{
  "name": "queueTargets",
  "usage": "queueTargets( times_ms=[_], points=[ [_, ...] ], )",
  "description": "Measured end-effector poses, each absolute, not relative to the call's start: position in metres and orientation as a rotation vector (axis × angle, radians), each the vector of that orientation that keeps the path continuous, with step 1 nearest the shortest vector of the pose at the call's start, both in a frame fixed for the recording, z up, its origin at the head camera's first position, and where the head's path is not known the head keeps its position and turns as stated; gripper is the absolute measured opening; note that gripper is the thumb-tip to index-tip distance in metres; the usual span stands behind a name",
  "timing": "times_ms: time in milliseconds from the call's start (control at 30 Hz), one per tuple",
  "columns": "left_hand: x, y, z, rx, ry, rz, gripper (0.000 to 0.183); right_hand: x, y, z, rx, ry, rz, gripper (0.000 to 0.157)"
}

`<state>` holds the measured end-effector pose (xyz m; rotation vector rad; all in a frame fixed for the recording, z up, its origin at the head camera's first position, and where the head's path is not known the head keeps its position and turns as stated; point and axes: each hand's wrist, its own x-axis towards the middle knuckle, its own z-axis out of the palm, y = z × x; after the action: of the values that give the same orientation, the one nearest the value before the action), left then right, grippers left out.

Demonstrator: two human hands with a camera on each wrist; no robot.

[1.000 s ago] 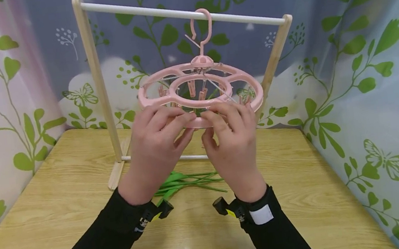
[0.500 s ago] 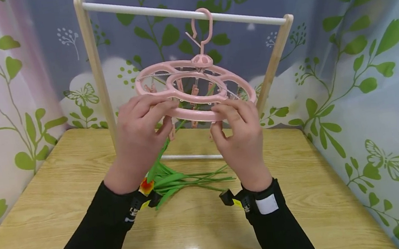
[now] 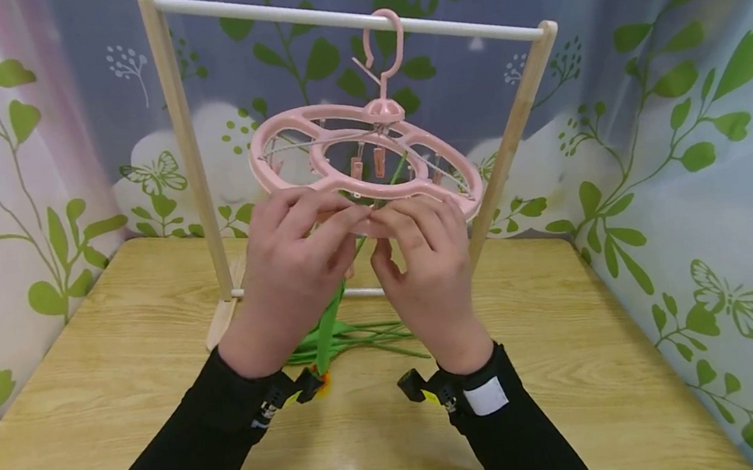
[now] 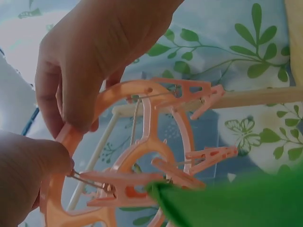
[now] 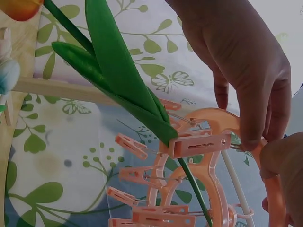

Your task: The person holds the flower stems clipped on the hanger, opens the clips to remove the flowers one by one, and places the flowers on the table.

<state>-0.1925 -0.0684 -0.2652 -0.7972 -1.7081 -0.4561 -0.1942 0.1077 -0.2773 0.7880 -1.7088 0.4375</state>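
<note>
A pink oval clip hanger point(image 3: 473, 192) hangs tilted by its hook. My left hand point(image 3: 302, 264) and right hand point(image 3: 426, 268) pinch its front rim side by side, fingers on top and thumbs beneath. In the right wrist view, my left hand point(image 5: 246, 61) is at the top and my right hand point(image 5: 286, 163) at the lower right. A pink clip point(image 5: 201, 145) overlaps the stem of an orange tulip point(image 5: 21, 7), which hangs bloom-down with long green leaves point(image 5: 113, 61). In the head view the bloom is mostly hidden behind my left wrist.
A wooden rack with a white top bar point(image 3: 265, 15) bears the hanger. Several green stems point(image 3: 360, 335) lie on the wood-grain table point(image 3: 545, 402) beneath. More pink clips point(image 5: 135, 176) dangle from the hanger. Leaf-patterned curtains point(image 3: 690, 149) stand around the table.
My hands were together, moved apart along the rim, and are together again at its front. The hanger has swung and tilted toward me. The dangling tulip has shifted right.
</note>
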Motion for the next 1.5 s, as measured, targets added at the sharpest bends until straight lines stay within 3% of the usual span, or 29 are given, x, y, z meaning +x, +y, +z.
queueTargets(
  times_ms=[500, 1167, 1300, 1500],
  points=[
    [-0.209, -0.091, -0.266, -0.799, -1.812, -0.534, 0.023, -0.205, 0.124, -0.272, 0.753, -1.729, 0.507, 0.022],
    [-0.178, -0.075, -0.257, -0.795, -1.769, -0.538, 0.020, -0.197, 0.116, -0.276, 0.745, -1.754, 0.475, 0.022],
    [-0.161, -0.076, -0.251, -0.816, -1.956, -0.507, 0.014, -0.197, 0.116, -0.274, 0.734, -1.758, 0.468, 0.021],
    [-0.152, -0.073, -0.260, -0.730, -2.531, -0.296, 0.028, -0.197, 0.116, -0.275, 0.726, -1.776, 0.470, 0.020]
  ],
)
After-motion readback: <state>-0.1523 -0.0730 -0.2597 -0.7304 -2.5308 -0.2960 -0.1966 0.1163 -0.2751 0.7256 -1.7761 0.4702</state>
